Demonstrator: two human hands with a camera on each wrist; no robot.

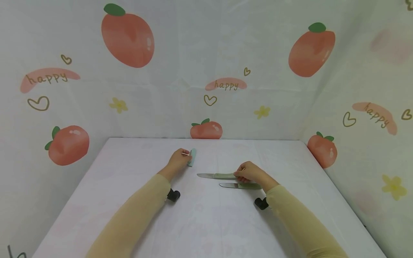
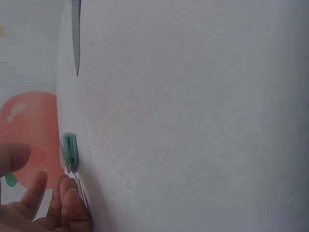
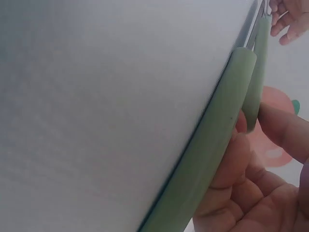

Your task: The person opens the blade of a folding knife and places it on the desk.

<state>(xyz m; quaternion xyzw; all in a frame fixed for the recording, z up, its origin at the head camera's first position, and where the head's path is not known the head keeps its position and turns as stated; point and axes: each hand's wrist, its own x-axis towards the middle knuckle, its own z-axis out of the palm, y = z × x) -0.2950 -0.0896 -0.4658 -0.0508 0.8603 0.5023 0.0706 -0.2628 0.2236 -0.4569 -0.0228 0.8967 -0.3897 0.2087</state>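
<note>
Two knives with green handles lie roughly parallel in the head view. My right hand point(image 1: 250, 172) pinches the handle end of the farther knife point(image 1: 222, 176) between thumb and fingers. The nearer knife point(image 1: 229, 185) lies on the table below that hand, its handle point(image 3: 212, 130) large in the right wrist view. My left hand point(image 1: 179, 160) is beside a mint-green slotted object point(image 1: 193, 157), with a thin metal strip by the fingers. Its thumb stands apart from the loosely bent fingers point(image 2: 70, 203). Whether the fingertips touch the object cannot be told.
A white table point(image 1: 206, 222) carries everything. Behind it and to the sides hang pale sheets point(image 1: 177, 53) printed with red fruit, hearts and flowers. A black wrist camera point(image 1: 173, 195) sits under the left forearm, another camera point(image 1: 261, 203) under the right.
</note>
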